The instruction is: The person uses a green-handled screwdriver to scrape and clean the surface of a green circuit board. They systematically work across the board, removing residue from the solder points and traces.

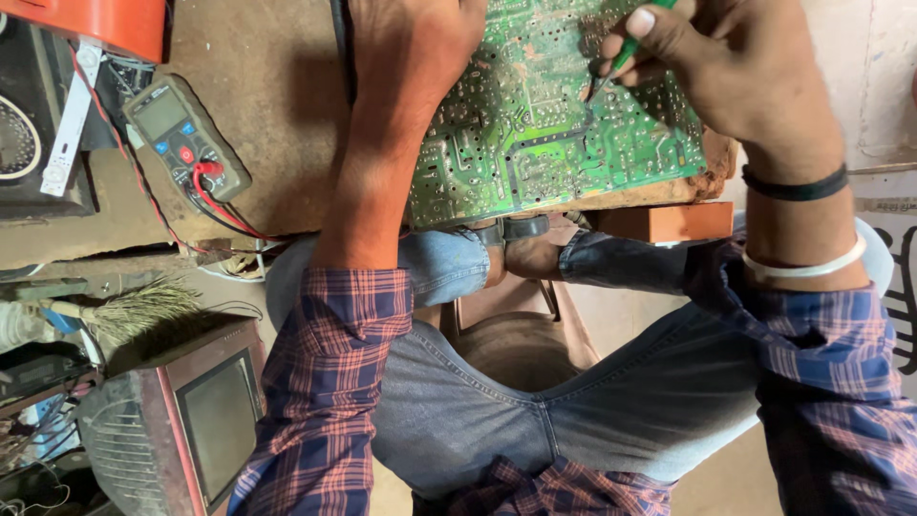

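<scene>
Green circuit board (544,115) lay solder side up on the worktop (277,105), pinned flat by the left hand (415,43) for steadiness. The right hand (726,67) pinched a green-handled tool (621,57), tip on the solder tracks. A multimeter (186,134) rested nearby, leads attached.

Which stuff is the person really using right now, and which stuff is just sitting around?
In use:
- flat green circuit board, steadied by the left hand
- thin green-handled tool, held in the right hand

Just lying about:
- grey multimeter with red leads
- straw hand broom
- small old red-framed television
</scene>
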